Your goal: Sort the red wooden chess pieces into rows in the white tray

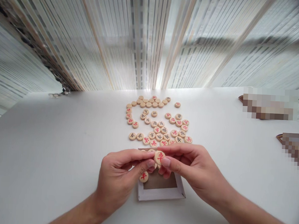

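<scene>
Between my hands, over a shallow open box (162, 194), is a round wooden Chinese chess piece (159, 157) with a red character facing up. My right hand (187, 162) pinches its right side between thumb and fingers. My left hand (126, 171) is closed, its index fingertip and thumb against the piece's left edge. Another red-marked piece (143, 176) shows below my left thumb, by the box's left side; whether it rests in the box is hidden. Several more pieces lie in the far part of the box, partly covered by my fingers.
Beyond the box, many loose pieces (159, 137) with red or black characters spread over the white table (74, 148). Farther back, a cluster of pieces (148, 104) shows mostly blank faces. Two brown-edged objects (262, 114), partly blurred out, lie at the right. Striped curtains (153, 42) hang behind.
</scene>
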A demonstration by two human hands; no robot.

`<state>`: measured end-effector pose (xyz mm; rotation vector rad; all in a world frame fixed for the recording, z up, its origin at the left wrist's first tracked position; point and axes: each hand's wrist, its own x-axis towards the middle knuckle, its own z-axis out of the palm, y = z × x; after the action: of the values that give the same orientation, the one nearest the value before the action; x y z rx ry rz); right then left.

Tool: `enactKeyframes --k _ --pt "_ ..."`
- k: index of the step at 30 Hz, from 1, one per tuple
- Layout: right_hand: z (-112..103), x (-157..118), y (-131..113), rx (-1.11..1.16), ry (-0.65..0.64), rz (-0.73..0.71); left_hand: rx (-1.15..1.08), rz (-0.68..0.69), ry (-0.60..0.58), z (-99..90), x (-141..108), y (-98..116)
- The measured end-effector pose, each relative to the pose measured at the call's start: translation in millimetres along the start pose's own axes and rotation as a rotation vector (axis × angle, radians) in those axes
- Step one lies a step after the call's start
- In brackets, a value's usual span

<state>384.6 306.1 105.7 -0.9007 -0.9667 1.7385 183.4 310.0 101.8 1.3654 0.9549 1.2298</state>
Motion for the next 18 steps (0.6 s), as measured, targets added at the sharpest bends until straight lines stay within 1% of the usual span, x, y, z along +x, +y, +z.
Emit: enactKeyframes --k 3,8,12,16,18 --pt "-0.7 1.0 0.6 0.024 0.011 0.033 -0.034 -0.045 -0.019 0.2 -0.1 0.9" --pt "-0.3 1.8 0.7 0.000 -0.019 0.035 -0.050 -0.100 -0.104 -1.2 -1.6 -1.8" --pt "-0.5 0.7 1.0 -0.034 -0.026 -0.017 -0.050 -0.147 -0.096 -1.8 -0.4 -4.5" --pt "2.1 -0.9 2.1 -0.010 0.012 -0.075 -0.056 -0.163 -0.075 -1.8 1.9 -3.6" --pt "3.9 -1.7 2.4 -0.013 0.006 -0.103 -0.065 -0.167 -0.080 -1.9 2.5 -2.1"
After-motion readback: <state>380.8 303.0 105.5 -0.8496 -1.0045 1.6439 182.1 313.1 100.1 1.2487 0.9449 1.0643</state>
